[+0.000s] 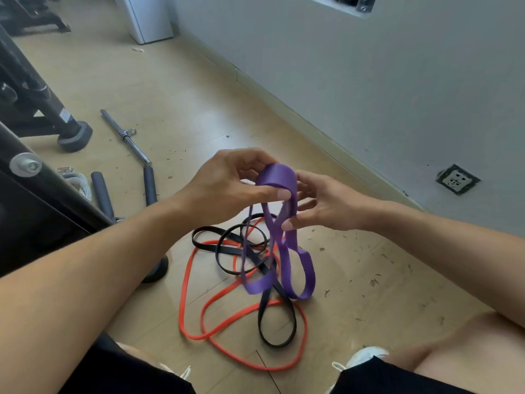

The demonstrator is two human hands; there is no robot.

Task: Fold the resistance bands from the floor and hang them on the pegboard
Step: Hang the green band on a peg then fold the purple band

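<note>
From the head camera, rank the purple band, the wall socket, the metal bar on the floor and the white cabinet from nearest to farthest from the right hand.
From the right hand:
1. Purple band, held in its fingers.
2. Wall socket, low on the wall to the right.
3. Metal bar, on the floor to the left.
4. White cabinet, far back by the wall.

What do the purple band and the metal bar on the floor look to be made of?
Purple band: likely latex or rubber with a satiny sheen; it drapes in limp loops from both hands. Metal bar: probably chromed steel, bright and reflective, with dark, matte grips that look like foam or rubber.
</note>
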